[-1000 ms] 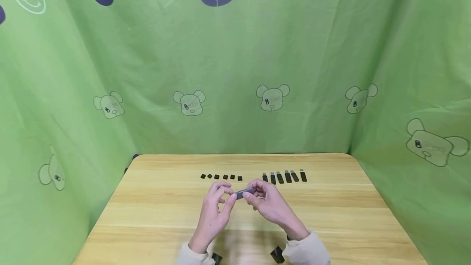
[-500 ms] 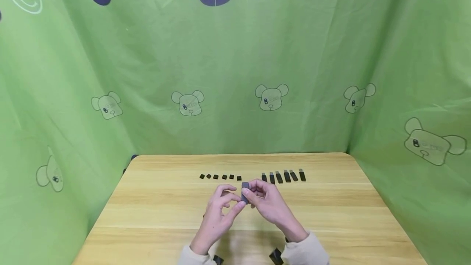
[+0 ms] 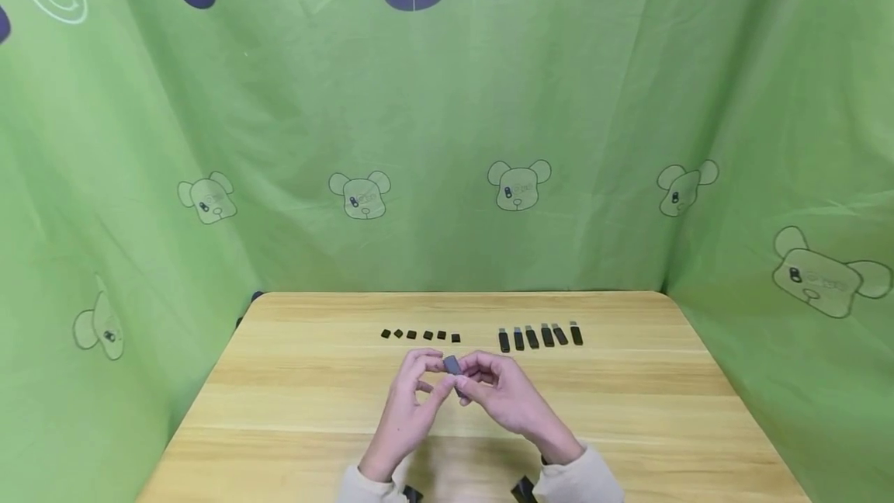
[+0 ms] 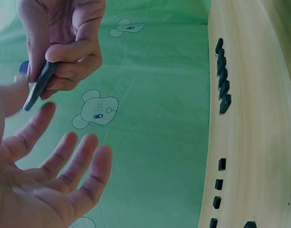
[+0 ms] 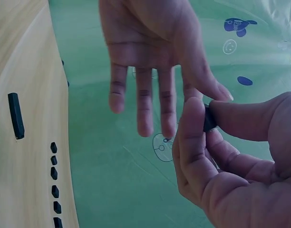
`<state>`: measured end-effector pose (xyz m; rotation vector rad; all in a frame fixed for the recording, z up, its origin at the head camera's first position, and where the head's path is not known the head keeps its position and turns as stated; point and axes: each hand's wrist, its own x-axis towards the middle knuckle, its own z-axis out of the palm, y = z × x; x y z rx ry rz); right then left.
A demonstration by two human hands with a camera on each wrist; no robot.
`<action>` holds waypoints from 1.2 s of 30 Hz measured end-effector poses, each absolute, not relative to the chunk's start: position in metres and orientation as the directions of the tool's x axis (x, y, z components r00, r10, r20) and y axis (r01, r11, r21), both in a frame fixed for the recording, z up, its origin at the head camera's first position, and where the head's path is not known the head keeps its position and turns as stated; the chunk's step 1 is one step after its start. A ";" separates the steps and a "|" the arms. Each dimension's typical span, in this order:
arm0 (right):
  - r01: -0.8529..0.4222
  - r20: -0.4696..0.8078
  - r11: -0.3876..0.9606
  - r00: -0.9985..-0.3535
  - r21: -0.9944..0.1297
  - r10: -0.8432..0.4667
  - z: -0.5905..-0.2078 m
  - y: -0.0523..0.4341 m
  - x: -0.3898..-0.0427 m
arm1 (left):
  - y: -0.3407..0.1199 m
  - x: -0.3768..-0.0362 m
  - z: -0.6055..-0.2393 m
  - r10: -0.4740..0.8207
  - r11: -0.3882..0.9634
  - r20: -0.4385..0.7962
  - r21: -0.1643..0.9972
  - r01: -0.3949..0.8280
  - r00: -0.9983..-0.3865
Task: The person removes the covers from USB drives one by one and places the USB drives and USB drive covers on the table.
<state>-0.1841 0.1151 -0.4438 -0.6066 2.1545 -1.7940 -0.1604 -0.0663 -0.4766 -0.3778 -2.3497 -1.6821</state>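
Above the middle of the pale wooden surface point(image 3: 293, 379), the right hand point(image 3: 504, 394) pinches a small dark grey flat stick point(image 3: 452, 365), seemingly a USB drive, between thumb and curled fingers; the left hand point(image 3: 412, 402) is spread, its fingers straight and relaxed, the thumb tip just touching the stick's end and nothing gripped. Beyond the hands lie two rows on the surface: a row of small black caps point(image 3: 419, 334) to the left, a row of longer black drives point(image 3: 538, 336) to the right; a green printed cloth point(image 3: 447, 138) hangs behind.

My worry is the grip; the stick is thin and held only by fingertips, so a slip as the left hand meets it could drop it onto the surface, perhaps knocking the neat rows askew. A cap pushed on at an angle might also jam or skid off.

Whether the held stick carries a cap I cannot tell; the fingers cover most of it in the right wrist view point(image 5: 209, 118), and it shows edge-on from the left wrist point(image 4: 40, 88). Dark objects at the sleeves are cut off by the frame.
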 end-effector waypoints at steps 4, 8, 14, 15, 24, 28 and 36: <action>-0.174 0.067 0.176 -0.869 -0.969 -0.490 -0.446 0.113 -0.182 | -0.065 -0.161 -0.476 0.049 0.305 0.358 0.884 0.355 -0.933; -0.183 0.060 0.212 -0.873 -0.960 -0.485 -0.450 0.112 -0.180 | -0.064 -0.160 -0.476 0.033 0.291 0.372 0.884 0.365 -0.928; -0.173 0.037 0.247 -0.880 -0.954 -0.473 -0.452 0.109 -0.175 | -0.062 -0.159 -0.478 0.013 0.268 0.368 0.895 0.357 -0.930; -0.171 0.034 0.251 -0.881 -0.953 -0.471 -0.452 0.109 -0.175 | -0.062 -0.159 -0.478 0.003 0.262 0.368 0.897 0.356 -0.930; -0.173 0.027 0.276 -0.886 -0.945 -0.463 -0.447 0.107 -0.172 | -0.060 -0.159 -0.477 -0.073 0.156 0.316 0.940 0.302 -0.946; -0.197 0.039 0.299 -0.886 -0.934 -0.462 -0.445 0.109 -0.172 | -0.058 -0.158 -0.477 -0.096 0.135 0.298 0.949 0.284 -0.950; -0.230 0.038 0.357 -0.881 -0.905 -0.472 -0.441 0.110 -0.174 | -0.054 -0.157 -0.477 -0.150 0.089 0.234 0.971 0.222 -0.961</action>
